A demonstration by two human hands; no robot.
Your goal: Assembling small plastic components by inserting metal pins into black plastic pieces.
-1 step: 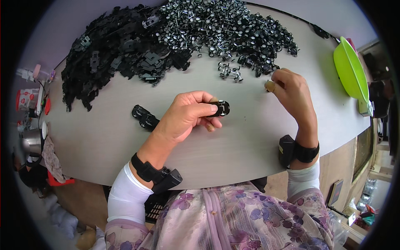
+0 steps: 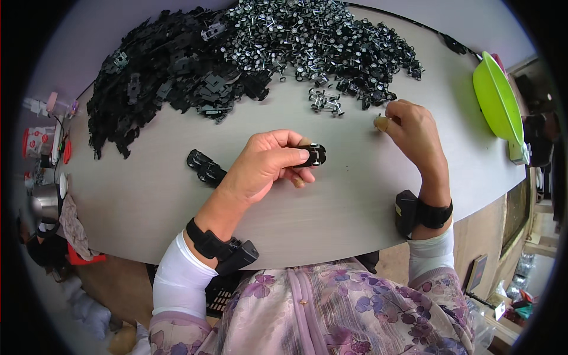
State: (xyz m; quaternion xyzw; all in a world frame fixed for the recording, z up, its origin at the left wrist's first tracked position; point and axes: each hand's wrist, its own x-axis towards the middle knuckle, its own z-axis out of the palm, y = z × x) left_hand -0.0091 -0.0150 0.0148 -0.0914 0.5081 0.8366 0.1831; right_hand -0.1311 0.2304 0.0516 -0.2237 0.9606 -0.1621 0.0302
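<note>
My left hand (image 2: 263,163), over the middle of the table, grips a black toy car chassis (image 2: 318,155) between thumb and fingers. A metal axle with wheels crosses the chassis's exposed end; the other end is hidden by my fingers. To the right, my right hand (image 2: 408,127) is closed in a pinch just in front of the wheel pile, with covered fingertips. Whatever small thing it may hold is too hidden to name. Past the hands lies a big heap of wheel-and-axle sets (image 2: 307,38). Left of my left wrist rest black chassis pieces (image 2: 205,168).
A large heap of black plastic chassis (image 2: 160,77) covers the far left. A few loose axle sets (image 2: 326,103) lie in front of the wheels. At the right edge stands a lime-green basin (image 2: 499,97). A metal pot (image 2: 46,201) and a cloth (image 2: 75,228) are at the left.
My right hand has shifted very slightly to the left. My left hand and the chassis in it stay in place.
</note>
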